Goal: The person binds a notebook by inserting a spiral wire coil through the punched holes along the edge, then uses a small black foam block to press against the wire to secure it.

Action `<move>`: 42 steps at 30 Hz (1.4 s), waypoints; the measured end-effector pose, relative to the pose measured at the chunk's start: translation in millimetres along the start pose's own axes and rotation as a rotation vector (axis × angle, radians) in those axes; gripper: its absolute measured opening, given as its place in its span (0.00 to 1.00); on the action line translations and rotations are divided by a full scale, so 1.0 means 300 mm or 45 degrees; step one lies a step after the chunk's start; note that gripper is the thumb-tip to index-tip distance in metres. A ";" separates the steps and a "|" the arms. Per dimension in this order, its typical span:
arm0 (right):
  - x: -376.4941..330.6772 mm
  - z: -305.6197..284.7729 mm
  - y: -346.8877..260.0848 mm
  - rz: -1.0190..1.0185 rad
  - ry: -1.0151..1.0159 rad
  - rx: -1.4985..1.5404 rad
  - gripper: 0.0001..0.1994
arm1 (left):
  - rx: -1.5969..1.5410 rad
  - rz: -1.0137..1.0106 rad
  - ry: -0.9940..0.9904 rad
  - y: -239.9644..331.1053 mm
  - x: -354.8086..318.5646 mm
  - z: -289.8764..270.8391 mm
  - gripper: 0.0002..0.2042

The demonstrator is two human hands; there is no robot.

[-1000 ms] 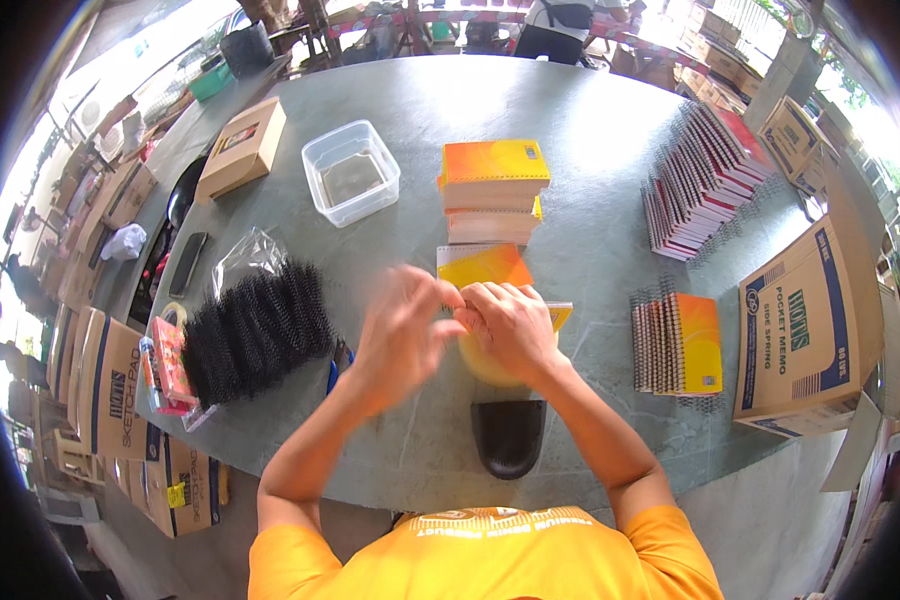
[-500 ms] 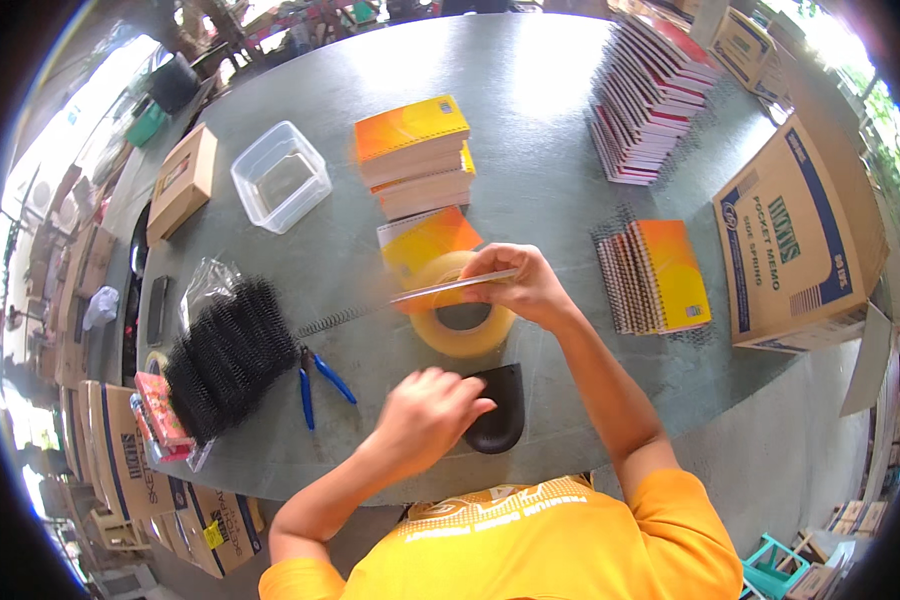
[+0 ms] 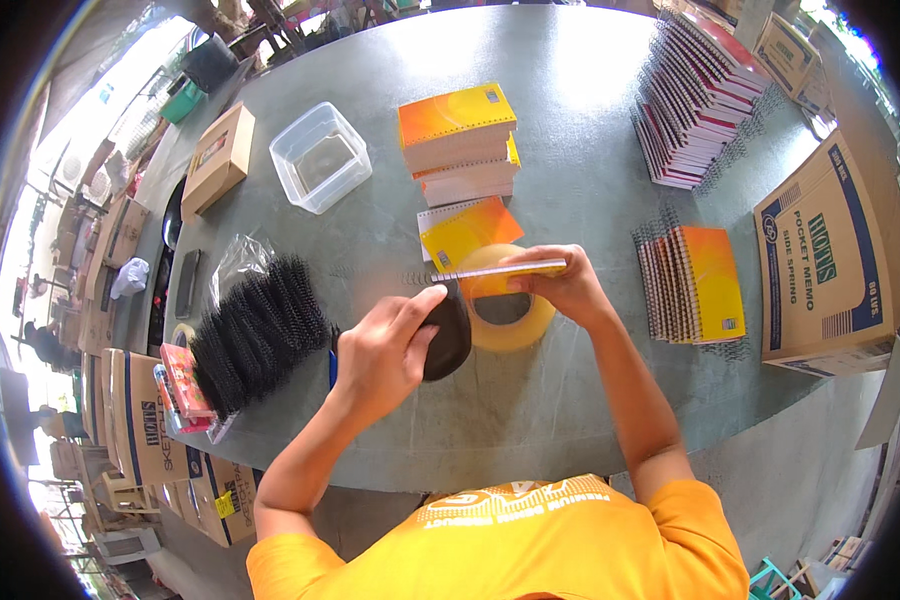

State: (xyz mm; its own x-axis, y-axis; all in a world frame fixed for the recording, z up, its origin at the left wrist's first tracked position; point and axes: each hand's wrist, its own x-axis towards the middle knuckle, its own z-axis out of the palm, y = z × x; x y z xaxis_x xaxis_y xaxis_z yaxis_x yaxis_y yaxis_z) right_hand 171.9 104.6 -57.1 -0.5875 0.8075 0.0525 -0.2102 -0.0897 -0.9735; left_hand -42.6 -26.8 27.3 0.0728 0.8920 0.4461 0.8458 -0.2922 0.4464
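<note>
A small spiral notebook (image 3: pixel 500 268) with a yellow-orange cover is held nearly edge-on by my right hand (image 3: pixel 567 283), pinched at its right end. At its left end a dark wire coil (image 3: pixel 418 279) sticks out, partly blurred. My left hand (image 3: pixel 385 345) is just below that end, index fingertip close to the coil. A black rounded pad (image 3: pixel 451 345) sits against my left thumb and index finger; how it is gripped is partly hidden. Under the notebook lies a wide roll of tape (image 3: pixel 535 328). Blue-handled pliers (image 3: pixel 333 368) are mostly hidden behind my left hand.
Loose black coils (image 3: pixel 260 335) lie left. Beyond are a clear plastic tub (image 3: pixel 320 160), a cardboard box (image 3: pixel 220 160) and stacked orange-yellow pads (image 3: pixel 460 120). Coil-bound notebooks (image 3: pixel 705 285), a tall red-covered stack (image 3: pixel 695 110) and a large carton (image 3: pixel 830 260) stand right.
My left hand and the black pad have moved up and left to the notebook's coil end. Less coil now shows beyond the notebook. The whole view has shifted slightly.
</note>
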 end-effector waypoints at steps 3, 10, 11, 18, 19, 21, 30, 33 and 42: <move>-0.006 -0.005 0.006 -0.013 0.009 -0.041 0.10 | -0.040 -0.041 0.042 0.020 0.030 -0.035 0.20; -0.021 0.010 -0.003 0.011 0.032 -0.169 0.09 | -0.094 -0.006 0.165 0.025 0.047 0.010 0.19; -0.023 0.016 -0.014 -0.035 0.010 -0.193 0.09 | -0.081 0.035 0.022 0.015 0.034 0.028 0.19; -0.015 -0.002 -0.004 0.039 0.029 -0.212 0.10 | -0.177 0.082 0.194 0.061 0.085 0.029 0.18; -0.015 0.005 -0.006 0.025 -0.007 -0.115 0.10 | -0.160 0.102 0.104 0.054 0.077 0.042 0.18; -0.020 0.008 0.012 0.027 -0.021 -0.097 0.11 | -0.127 0.142 -0.055 0.039 0.063 0.095 0.19; -0.033 0.003 -0.004 0.090 -0.036 -0.210 0.14 | -0.040 0.168 -0.079 0.090 0.094 0.115 0.22; -0.041 -0.003 -0.006 0.150 -0.026 -0.298 0.15 | -0.269 -0.083 0.256 0.094 0.178 0.049 0.21; -0.031 -0.004 0.015 -0.267 -0.118 0.019 0.10 | -0.154 0.108 -0.542 0.133 -0.109 0.235 0.16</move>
State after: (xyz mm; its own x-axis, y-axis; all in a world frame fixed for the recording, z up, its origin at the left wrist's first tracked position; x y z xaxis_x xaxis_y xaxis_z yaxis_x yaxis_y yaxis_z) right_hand 177.4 97.4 -62.1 -0.5990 0.7524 0.2741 -0.3463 0.0652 -0.9358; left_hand 26.1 -43.3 -24.0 0.3720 0.9180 0.1374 0.7612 -0.3864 0.5208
